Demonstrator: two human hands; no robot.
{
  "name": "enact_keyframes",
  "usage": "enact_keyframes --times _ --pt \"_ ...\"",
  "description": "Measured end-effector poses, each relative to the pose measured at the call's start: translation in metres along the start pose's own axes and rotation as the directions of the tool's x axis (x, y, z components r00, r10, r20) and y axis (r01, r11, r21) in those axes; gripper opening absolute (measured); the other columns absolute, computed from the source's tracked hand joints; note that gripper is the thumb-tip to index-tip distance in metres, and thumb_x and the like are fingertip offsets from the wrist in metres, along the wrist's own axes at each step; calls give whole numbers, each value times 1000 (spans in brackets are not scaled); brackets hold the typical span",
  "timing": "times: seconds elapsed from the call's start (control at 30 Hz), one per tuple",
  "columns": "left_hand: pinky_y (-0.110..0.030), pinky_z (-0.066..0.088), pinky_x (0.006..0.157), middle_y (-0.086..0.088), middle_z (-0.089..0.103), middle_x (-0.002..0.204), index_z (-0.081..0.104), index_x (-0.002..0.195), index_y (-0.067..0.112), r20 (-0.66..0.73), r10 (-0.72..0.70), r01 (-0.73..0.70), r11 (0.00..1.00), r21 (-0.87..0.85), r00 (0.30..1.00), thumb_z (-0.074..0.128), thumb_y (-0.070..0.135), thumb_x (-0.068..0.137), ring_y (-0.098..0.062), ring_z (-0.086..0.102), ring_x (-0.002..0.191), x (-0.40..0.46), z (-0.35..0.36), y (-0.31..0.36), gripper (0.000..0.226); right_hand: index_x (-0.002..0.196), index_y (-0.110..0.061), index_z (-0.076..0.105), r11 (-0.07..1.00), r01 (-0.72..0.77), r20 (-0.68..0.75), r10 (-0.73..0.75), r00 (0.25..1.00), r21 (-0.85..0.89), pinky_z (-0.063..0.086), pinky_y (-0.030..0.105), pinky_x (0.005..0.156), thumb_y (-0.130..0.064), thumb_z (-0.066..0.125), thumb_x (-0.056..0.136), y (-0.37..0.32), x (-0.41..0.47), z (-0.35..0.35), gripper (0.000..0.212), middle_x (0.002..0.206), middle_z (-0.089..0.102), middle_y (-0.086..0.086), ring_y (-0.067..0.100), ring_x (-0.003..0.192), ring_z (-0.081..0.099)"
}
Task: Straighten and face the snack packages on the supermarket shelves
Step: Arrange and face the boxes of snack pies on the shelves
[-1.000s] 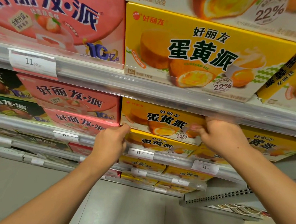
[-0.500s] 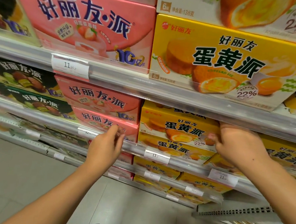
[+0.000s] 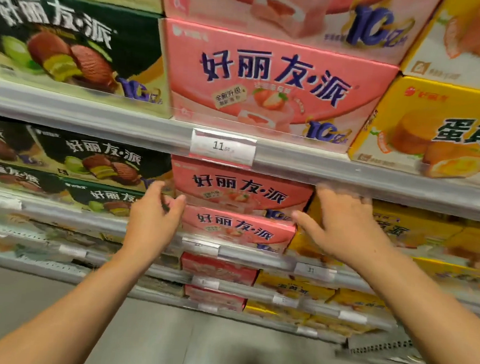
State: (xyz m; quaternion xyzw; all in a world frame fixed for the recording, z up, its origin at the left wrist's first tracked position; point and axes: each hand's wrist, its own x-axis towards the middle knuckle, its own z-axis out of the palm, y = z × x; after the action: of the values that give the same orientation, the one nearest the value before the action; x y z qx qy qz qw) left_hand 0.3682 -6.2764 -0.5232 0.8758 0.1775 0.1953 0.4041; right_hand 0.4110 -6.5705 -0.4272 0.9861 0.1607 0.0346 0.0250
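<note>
Pink strawberry pie boxes (image 3: 240, 193): two stacked on the second shelf, between the green-black boxes and the yellow ones. The upper one is my target.
Facing: printed fronts point out at me; long axis runs left-right along the shelf edge.
Alignment: the lower pink box (image 3: 238, 230) looks shifted slightly right of the upper, so I judge this stack not yet squared.
My left hand (image 3: 153, 217): fingers loosely curled, holding nothing, near the upper box's left corner.
My right hand (image 3: 343, 224): fingers spread wide, blurred, at the stack's right edge; contact unclear.
Progress: top-shelf pink box (image 3: 271, 88) faces forward; lower shelves remain.
Shelf rail (image 3: 92, 115): carries the price tag (image 3: 223, 148).
</note>
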Motion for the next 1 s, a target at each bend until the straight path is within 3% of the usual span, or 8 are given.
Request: enact_keyframes --times 0.13,0.23,0.4,0.6,0.77,0.83,0.93,1.0 --pt "-29 31 52 7 59 69 49 96 21 56 29 -31 999 33 998 60 33 94 -13 53 63 8 -2 -1 17 93 -16 60 1000 -25 -193 21 981 -15 45 46 80 -44 58 90 -31 12 9 29 83 69 13 33 82 65" --pt "-31 35 58 5 58 69 54 95 16 60 19 -19 1000 -2 998 58 28 96 -20 55 68 8 -4 0 13 78 -10 61 999 -29 -311 19 950 -26 48 43 69 -27 72 82 -37 9 12 20 66 66 17 35 64 65" --pt "-28 29 62 9 53 69 63 98 10 31 10 -10 1000 -12 999 57 26 97 -18 49 71 12 -3 8 17 82 -6 63 1000 -28 -359 29 933 6 49 43 65 -21 76 80 -37 7 11 20 69 66 19 38 64 63" --pt "-25 30 63 1 67 75 66 105 8 46 2 -2 1000 -14 999 55 28 97 -17 57 72 10 -1 7 24 95 -5 62 999 -10 -320 26 947 50 49 41 65 -27 66 88 -33 5 13 23 81 67 18 39 75 62" --pt "-29 38 65 5 64 70 64 108 11 49 -3 5 998 -57 999 55 28 96 -18 62 74 5 0 5 23 117 -7 58 998 -2 -301 20 953 61 49 43 75 -33 61 91 -33 4 16 37 91 67 17 38 84 61" --pt "-33 48 68 4 66 71 66 102 15 58 -4 9 996 -87 998 53 29 95 -20 66 74 -1 -3 -1 20 126 -7 52 999 20 -342 -5 940 40 45 47 86 -32 63 88 -34 -2 22 47 102 64 17 38 94 56" --pt "-39 54 69 1 68 70 67 90 20 122 -34 41 998 -50 992 54 25 93 -20 65 67 -27 -5 -28 15 133 -9 46 988 130 -399 -85 913 89 17 53 116 -25 57 88 -39 -25 48 49 139 44 17 35 133 34" --pt "-39 53 69 -3 68 69 67 85 18 180 -74 70 997 31 981 54 22 94 -24 64 67 -51 -9 -54 16 131 -6 50 948 253 -389 -161 907 196 5 47 119 -16 55 86 -47 -46 76 46 149 36 18 35 142 23"
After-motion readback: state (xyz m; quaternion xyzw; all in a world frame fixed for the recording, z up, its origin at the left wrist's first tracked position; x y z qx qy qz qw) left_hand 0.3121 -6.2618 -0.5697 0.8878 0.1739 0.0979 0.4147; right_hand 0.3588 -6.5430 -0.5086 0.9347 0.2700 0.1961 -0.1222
